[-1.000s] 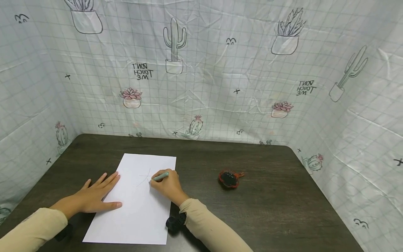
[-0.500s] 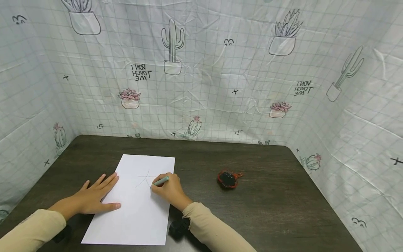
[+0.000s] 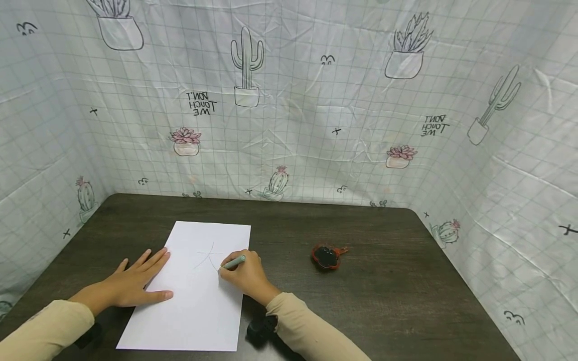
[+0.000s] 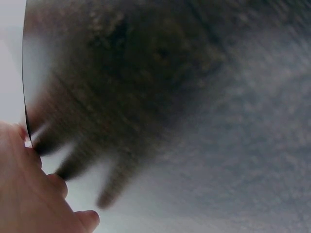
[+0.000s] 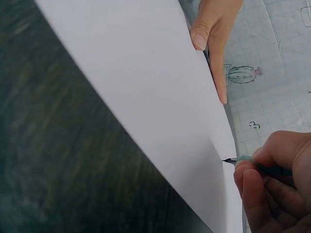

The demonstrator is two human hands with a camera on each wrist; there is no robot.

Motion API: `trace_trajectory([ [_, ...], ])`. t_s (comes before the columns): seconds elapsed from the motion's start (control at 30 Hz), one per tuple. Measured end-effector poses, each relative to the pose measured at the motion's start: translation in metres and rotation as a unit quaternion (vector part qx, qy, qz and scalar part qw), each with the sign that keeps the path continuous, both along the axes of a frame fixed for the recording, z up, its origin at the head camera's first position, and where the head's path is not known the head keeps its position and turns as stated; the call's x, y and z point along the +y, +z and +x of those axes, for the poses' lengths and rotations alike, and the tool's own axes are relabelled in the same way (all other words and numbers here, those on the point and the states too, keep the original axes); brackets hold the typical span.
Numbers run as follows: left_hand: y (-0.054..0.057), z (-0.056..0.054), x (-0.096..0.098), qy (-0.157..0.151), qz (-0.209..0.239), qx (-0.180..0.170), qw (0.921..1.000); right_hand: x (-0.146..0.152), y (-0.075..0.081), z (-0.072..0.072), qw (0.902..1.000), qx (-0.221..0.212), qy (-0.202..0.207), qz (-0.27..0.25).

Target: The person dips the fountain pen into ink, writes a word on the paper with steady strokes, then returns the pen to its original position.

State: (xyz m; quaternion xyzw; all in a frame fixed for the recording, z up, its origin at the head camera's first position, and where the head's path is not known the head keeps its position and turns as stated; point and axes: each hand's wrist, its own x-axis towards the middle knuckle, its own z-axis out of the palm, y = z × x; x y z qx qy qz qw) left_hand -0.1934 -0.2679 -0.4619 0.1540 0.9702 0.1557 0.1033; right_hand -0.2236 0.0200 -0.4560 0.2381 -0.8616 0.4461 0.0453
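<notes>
A sheet of white paper lies on the dark table, with a few thin crossing strokes on its upper half. My right hand pinches a light green pen between thumb and fingers, its tip at the paper near the lower end of one curved stroke. The right wrist view shows the pen's dark, pointed nib at the paper. My left hand rests across the paper's left edge, fingers spread and straight, thumb on the sheet. In the left wrist view, its fingers appear at the lower left.
Right of the paper sits a small orange-rimmed dish with something glossy black inside. The dark wooden table stretches away to the right. Behind and at both sides hangs a white gridded cloth printed with cacti.
My right hand has moved a little down and right with the pen, and a curved stroke now runs further down toward the lower right. The left hand stays on the paper.
</notes>
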Motion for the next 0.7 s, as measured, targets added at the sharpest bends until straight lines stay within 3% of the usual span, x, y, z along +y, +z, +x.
trace_trajectory([
  [0.37, -0.0029, -0.0012, -0.0006, 0.003, 0.004, -0.001, 1.0000, 0.0015, -0.0003, -0.0002, 1.0000, -0.001, 0.002, -0.008],
  [0.7, -0.0068, -0.0021, -0.0034, -0.003, 0.019, 0.011, 0.9998, 0.0013, 0.0057, -0.0059, 0.9985, 0.003, 0.010, -0.054],
])
